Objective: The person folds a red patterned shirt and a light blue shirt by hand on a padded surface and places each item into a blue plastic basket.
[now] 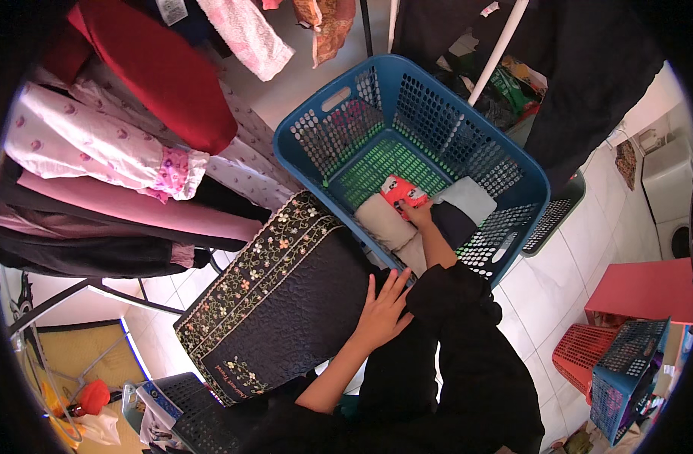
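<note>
A blue plastic laundry basket (414, 62) with perforated walls stands before me. Inside it, my right hand (417, 214) touches a red patterned folded cloth (402, 192); the fingertips are partly hidden, so a firm hold cannot be told. Around that cloth lie a beige folded cloth (383, 220), a pale grey one (470, 198) and a dark one (451, 224). Outside the basket's near rim, my left hand (383, 309) lies flat with fingers spread, over black fabric at the edge of a black quilted cloth with an embroidered floral border (284, 301).
Clothes hang at the left, among them a dark red garment (159, 74) and a white patterned sleeve (97, 136). Dark garments hang at the upper right beside a white pole (499, 51). A red basket (582, 357) and a smaller blue basket (624, 369) stand at the lower right.
</note>
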A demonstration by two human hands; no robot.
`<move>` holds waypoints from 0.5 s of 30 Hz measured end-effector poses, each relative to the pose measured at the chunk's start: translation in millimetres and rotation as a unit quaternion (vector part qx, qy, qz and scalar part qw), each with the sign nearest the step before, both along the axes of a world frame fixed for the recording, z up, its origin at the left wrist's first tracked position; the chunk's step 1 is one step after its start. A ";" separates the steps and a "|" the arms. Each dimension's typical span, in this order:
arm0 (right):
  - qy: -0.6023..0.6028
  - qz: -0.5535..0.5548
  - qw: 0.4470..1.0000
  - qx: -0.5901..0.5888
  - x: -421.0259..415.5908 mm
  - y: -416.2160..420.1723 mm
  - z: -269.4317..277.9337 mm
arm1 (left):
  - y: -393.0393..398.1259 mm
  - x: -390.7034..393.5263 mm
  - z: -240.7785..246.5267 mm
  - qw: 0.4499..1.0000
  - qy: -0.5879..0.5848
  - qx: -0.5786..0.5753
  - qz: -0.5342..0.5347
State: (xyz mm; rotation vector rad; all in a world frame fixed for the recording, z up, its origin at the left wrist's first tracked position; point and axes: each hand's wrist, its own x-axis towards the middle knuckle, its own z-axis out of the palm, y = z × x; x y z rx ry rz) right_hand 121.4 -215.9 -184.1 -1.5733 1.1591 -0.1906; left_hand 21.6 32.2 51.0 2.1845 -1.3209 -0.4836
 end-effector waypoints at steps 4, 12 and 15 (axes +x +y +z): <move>0.235 0.077 0.964 -0.102 3.7 8.6 34.9 | -1.6 -2.5 0.7 1.000 0.010 -0.006 0.010; 0.211 0.260 0.892 -0.303 -5.4 -33.4 30.3 | -11.9 -4.8 7.8 1.000 -0.022 0.009 -0.004; 0.261 0.357 0.875 -0.194 -7.9 -27.0 64.3 | -5.6 -5.8 3.6 1.000 -0.016 0.012 0.005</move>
